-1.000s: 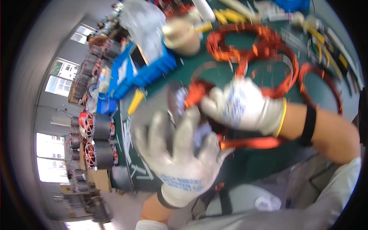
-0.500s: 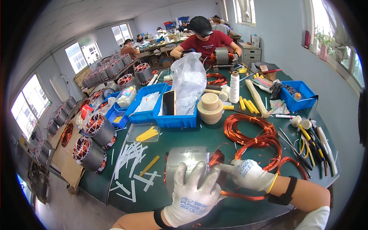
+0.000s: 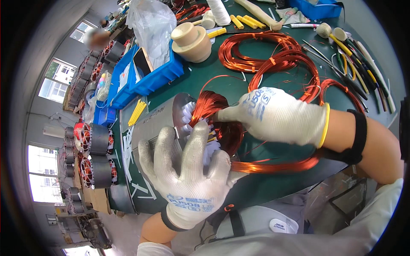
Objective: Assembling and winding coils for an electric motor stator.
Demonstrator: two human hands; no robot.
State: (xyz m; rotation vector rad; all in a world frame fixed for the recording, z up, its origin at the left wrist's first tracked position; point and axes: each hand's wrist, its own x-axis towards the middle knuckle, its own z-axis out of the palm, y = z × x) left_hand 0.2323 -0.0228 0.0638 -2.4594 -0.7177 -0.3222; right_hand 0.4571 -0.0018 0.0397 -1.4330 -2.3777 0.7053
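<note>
A grey cylindrical motor stator (image 3: 153, 121) lies on its side before me, with white slot liners (image 3: 188, 114) around its open end. My left hand (image 3: 188, 170), in a white knit glove, rests on it with fingers spread; the fingertips reach the slots. Copper winding (image 3: 209, 106) fans out of the stator's end. My right hand (image 3: 277, 115), gloved too, is closed at that winding, one finger stretched along the strands; its other fingertips are hidden. Below the right hand, a bound bundle of copper wire (image 3: 277, 166) runs out to the right.
Copper coils (image 3: 256, 51) lie beyond my right hand, with sleeving and tools (image 3: 354, 64) to their right. Blue bins (image 3: 158, 77), a cream stepped block (image 3: 191, 42) and yellow sticks (image 3: 137, 112) stand at the left and back. Finished stators (image 3: 100, 138) sit further left.
My view has tilted down and come closer to the stator, which now appears turned. The right hand's finger has gone onto the copper winding. The left hand remains on the stator.
</note>
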